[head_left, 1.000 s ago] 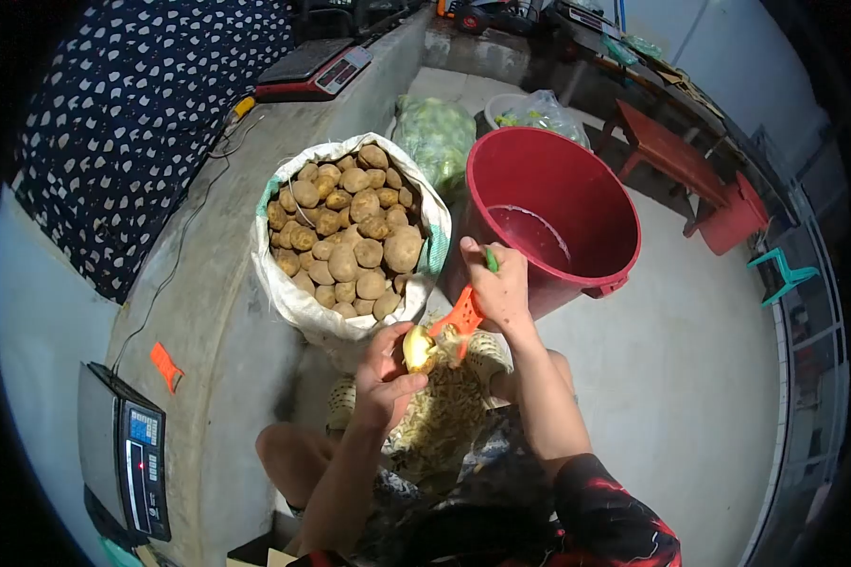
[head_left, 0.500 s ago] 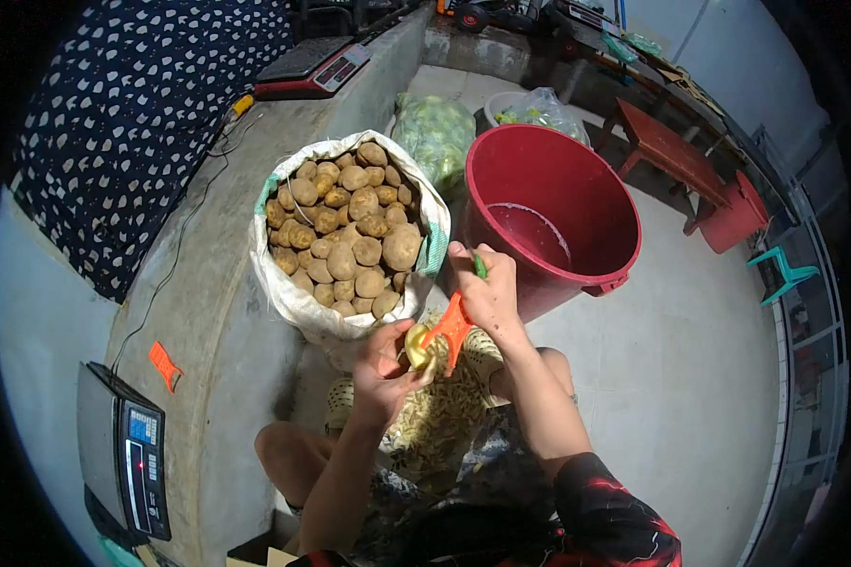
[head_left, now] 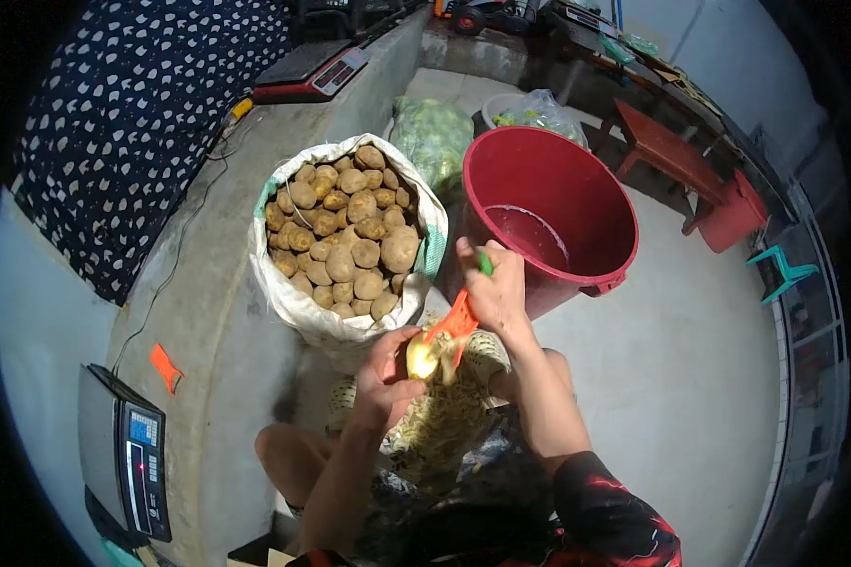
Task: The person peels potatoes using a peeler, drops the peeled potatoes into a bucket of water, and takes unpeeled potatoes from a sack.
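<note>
A pale, partly peeled potato [head_left: 421,361] sits in my left hand [head_left: 384,378], its fingers wrapped round the side. My right hand [head_left: 497,291] grips an orange peeler [head_left: 458,321] with a green handle end, and the blade lies against the potato's right side. A strip of peel [head_left: 446,357] hangs at the blade. Below both hands, a heap of peelings [head_left: 435,416] lies on the floor between my feet. Just beyond my left hand stands a white sack [head_left: 288,293] full of unpeeled potatoes [head_left: 345,227].
A large red bucket [head_left: 550,189] with some liquid inside stands beyond my right hand. On the concrete ledge at left are a second orange peeler [head_left: 165,367] and a digital scale [head_left: 128,454]. Behind the sack is a bag of green vegetables [head_left: 432,137].
My right hand has moved slightly right with the peeler. The potato has turned in my left hand, showing more pale flesh, and a peel strip now hangs at the blade.
</note>
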A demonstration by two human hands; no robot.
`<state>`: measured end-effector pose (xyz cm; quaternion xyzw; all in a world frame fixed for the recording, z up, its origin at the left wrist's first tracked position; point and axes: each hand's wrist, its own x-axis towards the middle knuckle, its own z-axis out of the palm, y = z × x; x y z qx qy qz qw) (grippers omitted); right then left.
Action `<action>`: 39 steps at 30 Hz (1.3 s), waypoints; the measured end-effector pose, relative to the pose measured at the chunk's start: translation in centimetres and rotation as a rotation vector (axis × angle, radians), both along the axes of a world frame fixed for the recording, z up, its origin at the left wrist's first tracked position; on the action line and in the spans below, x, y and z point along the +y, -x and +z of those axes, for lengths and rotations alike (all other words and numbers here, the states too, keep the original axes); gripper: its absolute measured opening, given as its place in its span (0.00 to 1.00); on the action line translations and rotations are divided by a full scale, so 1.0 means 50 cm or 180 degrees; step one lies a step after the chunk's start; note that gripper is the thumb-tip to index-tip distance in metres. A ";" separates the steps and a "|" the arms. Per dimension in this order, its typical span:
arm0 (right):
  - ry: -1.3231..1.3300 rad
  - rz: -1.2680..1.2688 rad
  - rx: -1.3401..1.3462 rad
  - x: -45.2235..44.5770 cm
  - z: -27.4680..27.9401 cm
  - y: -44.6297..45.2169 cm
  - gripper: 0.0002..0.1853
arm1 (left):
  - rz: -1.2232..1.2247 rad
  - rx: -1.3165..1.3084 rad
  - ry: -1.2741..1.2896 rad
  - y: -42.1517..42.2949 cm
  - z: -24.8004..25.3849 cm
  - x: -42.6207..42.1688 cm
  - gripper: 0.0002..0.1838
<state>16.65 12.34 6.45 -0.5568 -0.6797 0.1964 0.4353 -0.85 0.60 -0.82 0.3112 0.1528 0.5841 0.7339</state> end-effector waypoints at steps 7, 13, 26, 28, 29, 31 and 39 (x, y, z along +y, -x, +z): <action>-0.0682 -0.0181 -0.0347 0.037 -0.046 -0.011 0.11 | 0.0338 0.0076 0.0017 -0.006 -0.006 -0.001 0.39; -0.0717 0.0136 -0.0346 -0.027 0.018 0.008 0.08 | 0.0339 0.0073 0.0198 -0.011 0.025 -0.005 0.40; -0.0720 0.0168 -0.0233 -0.044 0.052 0.017 0.05 | 0.0330 0.0267 0.0378 -0.011 0.050 -0.012 0.43; -0.0954 0.0091 -0.0453 -0.030 0.039 0.014 0.05 | 0.0340 0.0173 0.0234 -0.012 0.041 -0.012 0.43; -0.1050 -0.0061 -0.0342 0.006 -0.006 0.000 0.07 | 0.0209 0.0177 0.0135 -0.004 0.032 -0.012 0.42; -0.0309 -0.0154 -0.0035 0.026 -0.011 -0.020 0.07 | -0.0050 0.0169 -0.0004 0.009 0.034 -0.010 0.41; -0.0911 0.0047 -0.0887 -0.011 0.029 0.000 0.12 | 0.0028 0.0458 0.0082 0.004 0.027 -0.009 0.42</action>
